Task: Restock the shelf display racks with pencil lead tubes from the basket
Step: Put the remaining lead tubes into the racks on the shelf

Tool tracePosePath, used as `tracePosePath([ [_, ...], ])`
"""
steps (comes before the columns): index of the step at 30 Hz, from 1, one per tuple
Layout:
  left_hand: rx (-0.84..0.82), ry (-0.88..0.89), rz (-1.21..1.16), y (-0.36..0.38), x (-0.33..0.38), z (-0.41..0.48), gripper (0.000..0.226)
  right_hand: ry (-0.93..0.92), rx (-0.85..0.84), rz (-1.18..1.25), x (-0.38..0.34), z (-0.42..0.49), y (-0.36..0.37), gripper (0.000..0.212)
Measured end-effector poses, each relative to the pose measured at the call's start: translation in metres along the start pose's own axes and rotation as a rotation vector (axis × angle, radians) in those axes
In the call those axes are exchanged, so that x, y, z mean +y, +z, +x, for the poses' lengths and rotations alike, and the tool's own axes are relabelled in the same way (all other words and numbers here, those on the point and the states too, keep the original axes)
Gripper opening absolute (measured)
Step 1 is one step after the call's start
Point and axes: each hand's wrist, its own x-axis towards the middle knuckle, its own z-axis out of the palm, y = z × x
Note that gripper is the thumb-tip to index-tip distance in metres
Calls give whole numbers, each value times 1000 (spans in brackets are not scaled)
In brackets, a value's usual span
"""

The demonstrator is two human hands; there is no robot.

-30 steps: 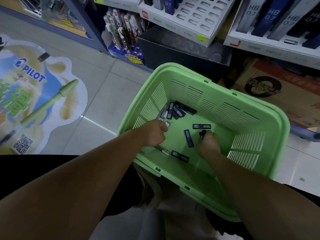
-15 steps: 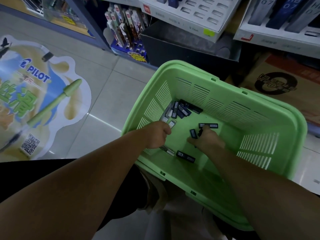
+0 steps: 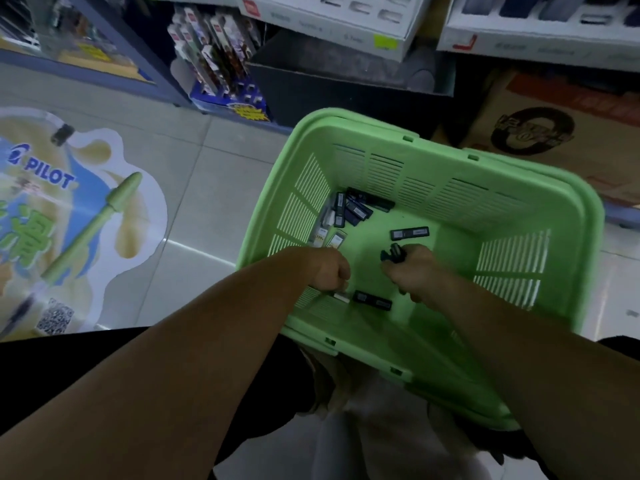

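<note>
Green plastic basket (image 3: 571,216) holds scattered pencil lead tubes (image 3: 409,233). The person's right hand (image 3: 414,271) has its grip clenched around a few of them; the left hand (image 3: 329,270) is curled, contents hidden. An overfull bunch may slip, spilling tubes back into the basket.

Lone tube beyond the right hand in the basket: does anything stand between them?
Nothing separate does. The lone tube lies bare on the basket floor just past the right hand, which grips other dark tubes.
</note>
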Motion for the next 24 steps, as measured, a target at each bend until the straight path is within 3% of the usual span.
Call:
tracePosePath([
  [4,-97,-27,119,-1,2,4,46,59,-125,-76,9,-17,-2,20],
  [10,-171,-45,359,4,-1,6,54,75,-120,-24,24,-16,11,16],
  [15,-190,-42,340,8,-9,-2,54,-20,-147,-176,26,-1,23,17],
  [24,-223,-106,339,24,-14,-3,45,-3,-272,-409,41,8,50,32],
])
